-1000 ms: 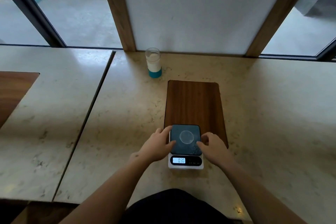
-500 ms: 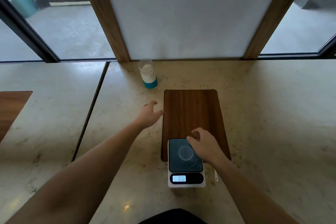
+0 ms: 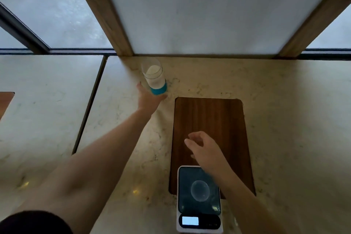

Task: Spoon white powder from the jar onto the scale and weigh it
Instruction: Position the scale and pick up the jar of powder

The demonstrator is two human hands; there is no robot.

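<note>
A clear jar (image 3: 154, 77) with a blue base, holding white powder, stands with no lid near the back wall. My left hand (image 3: 149, 99) reaches its base: the thumb is spread to the jar's left and the fingers touch the blue band. A white scale (image 3: 199, 200) with a dark platform, a small clear round dish (image 3: 200, 190) and a lit display (image 3: 190, 220) lies at the near edge. My right hand (image 3: 204, 148) hovers over the wooden board beyond the scale, fingers loosely curled and holding nothing. No spoon is clearly visible.
The wooden board (image 3: 224, 119) lies inset in the marble counter (image 3: 284, 119), and the scale's far end rests on it. A dark seam (image 3: 89, 104) splits the counter on the left. A white panel (image 3: 205, 11) between wooden posts rises right behind the jar.
Both hands left the scale. My left hand travelled forward and left until it reached the jar's base. My right hand lifted off the platform and moved out over the board.
</note>
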